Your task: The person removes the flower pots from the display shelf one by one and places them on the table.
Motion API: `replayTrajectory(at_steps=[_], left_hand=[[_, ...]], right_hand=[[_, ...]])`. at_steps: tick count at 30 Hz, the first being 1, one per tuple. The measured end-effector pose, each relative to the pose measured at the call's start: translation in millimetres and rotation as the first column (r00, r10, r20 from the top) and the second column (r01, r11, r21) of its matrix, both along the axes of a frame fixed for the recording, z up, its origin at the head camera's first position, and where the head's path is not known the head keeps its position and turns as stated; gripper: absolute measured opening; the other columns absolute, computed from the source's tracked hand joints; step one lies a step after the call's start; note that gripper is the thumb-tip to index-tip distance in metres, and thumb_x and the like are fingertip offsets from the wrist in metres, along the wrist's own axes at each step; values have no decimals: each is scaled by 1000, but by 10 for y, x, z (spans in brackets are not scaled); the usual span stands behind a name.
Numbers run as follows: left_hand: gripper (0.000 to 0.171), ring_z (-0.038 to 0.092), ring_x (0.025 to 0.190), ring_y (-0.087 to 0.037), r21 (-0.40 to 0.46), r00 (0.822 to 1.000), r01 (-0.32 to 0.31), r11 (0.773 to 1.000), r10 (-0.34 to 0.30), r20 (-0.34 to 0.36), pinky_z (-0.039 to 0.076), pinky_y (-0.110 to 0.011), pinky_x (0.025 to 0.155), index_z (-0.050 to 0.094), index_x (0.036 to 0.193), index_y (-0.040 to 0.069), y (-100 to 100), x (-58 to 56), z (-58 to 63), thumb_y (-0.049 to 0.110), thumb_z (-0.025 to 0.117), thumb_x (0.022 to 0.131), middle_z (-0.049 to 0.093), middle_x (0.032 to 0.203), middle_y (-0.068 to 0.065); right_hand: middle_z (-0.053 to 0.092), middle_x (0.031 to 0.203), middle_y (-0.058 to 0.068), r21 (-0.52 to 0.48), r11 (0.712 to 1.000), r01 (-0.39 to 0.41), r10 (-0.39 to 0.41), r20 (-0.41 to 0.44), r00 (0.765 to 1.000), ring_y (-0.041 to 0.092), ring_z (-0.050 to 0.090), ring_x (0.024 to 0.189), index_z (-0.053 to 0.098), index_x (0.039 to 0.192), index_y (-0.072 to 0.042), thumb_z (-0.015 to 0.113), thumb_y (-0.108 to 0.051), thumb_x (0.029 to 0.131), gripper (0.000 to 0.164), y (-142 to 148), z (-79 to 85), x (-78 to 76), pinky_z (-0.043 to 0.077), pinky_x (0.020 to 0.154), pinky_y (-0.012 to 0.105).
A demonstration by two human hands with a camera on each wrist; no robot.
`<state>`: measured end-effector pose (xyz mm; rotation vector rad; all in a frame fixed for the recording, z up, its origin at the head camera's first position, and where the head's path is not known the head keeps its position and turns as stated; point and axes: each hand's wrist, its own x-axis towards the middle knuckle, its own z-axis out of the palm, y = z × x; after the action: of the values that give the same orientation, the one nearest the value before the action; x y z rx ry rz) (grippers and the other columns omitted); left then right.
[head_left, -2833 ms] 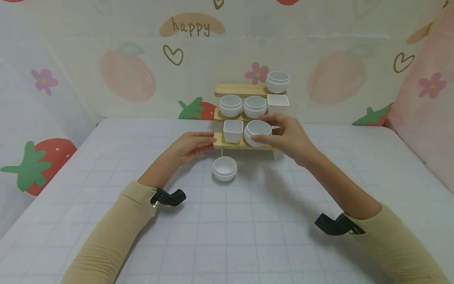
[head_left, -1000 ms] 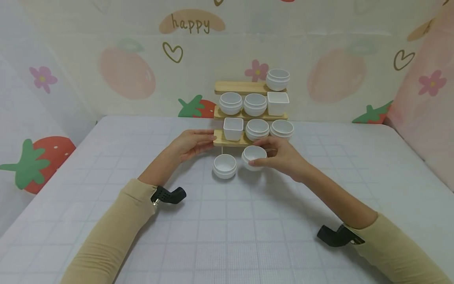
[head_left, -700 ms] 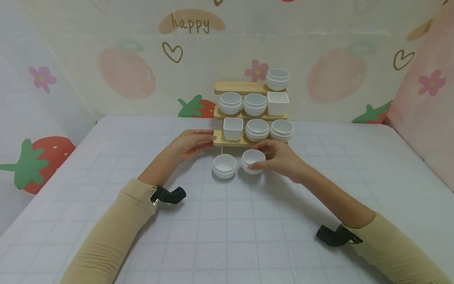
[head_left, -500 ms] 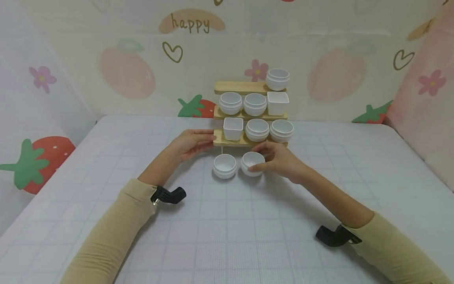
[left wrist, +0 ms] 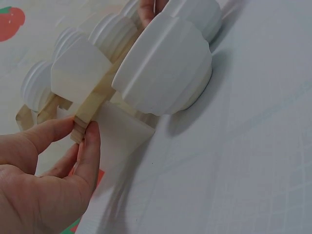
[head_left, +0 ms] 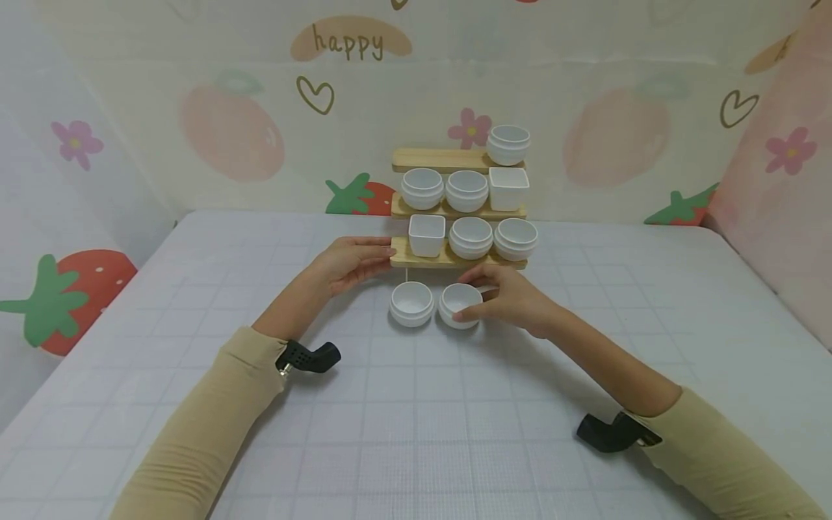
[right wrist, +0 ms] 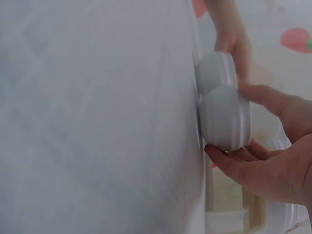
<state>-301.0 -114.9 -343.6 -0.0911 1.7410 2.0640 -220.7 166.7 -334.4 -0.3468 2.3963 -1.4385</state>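
In the head view, my left hand [head_left: 354, 264] is at the left end of a three-tier wooden shelf [head_left: 455, 262]. The left wrist view shows its thumb and fingers pinching the end of the lowest board [left wrist: 90, 108]. My right hand [head_left: 513, 297] holds a round white bowl [head_left: 459, 305] by its sides, low at the tabletop before the shelf. A second round bowl [head_left: 412, 304] stands just left of it. From the right wrist view, thumb and fingers span the held bowl [right wrist: 224, 118], its base close to the table surface.
On the lowest board sit a square white cup [head_left: 427, 235] and two round bowls [head_left: 471, 237]. Two round bowls [head_left: 422, 189] and a square cup [head_left: 509, 188] fill the middle board. One bowl [head_left: 508, 144] is at the top board's right end. A printed backdrop [head_left: 416, 94] hangs behind.
My right hand has brought the round bowl from in front of the lowest board down and toward me, beside the other bowl on the table. The left hand has kept its place.
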Motion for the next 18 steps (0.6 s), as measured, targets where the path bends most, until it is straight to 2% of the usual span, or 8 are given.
replayTrajectory(at_steps=[18], left_hand=[[53,71,85,-8,29,1000,13,1000,-12,-21,63,-18,82,39,156,-11,1,-10,-21,-3,55,107,52,145,-22]], right_hand=[[58,144,21,-4,1000,-17,17,-1,1000,36,67,122,58,138,3,85,-4,86,60,-4,-5,12,55,101,31]])
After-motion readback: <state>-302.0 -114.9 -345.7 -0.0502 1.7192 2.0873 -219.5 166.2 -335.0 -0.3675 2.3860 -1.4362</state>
